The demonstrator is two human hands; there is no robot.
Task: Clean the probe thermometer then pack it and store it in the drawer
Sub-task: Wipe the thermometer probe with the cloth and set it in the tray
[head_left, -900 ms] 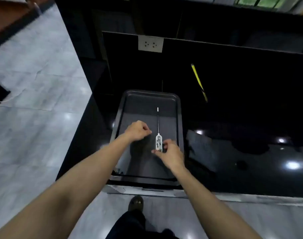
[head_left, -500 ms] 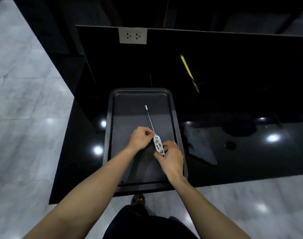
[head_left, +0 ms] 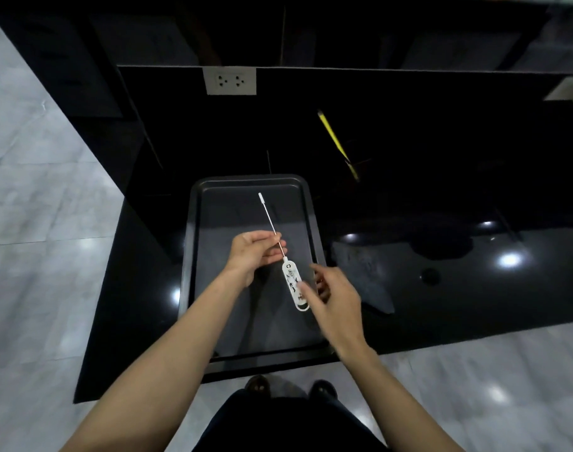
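In front of you runs a glossy black surface (head_left: 441, 305), polished enough to throw back the ceiling lights as bright spots. A dark rectangular baking tray (head_left: 189, 272) sits on it at your near edge, long side running away from you. Just right of the tray lies a dark grey cloth (head_left: 360, 275), nearly touching the tray's right rim. Farther right of the tray, beyond the cloth, a small dark round thing (head_left: 430, 275) rests on the surface; you cannot tell what it is. Behind the tray, up and to its right, a yellow pencil-like stick (head_left: 334, 138) lies slanted.
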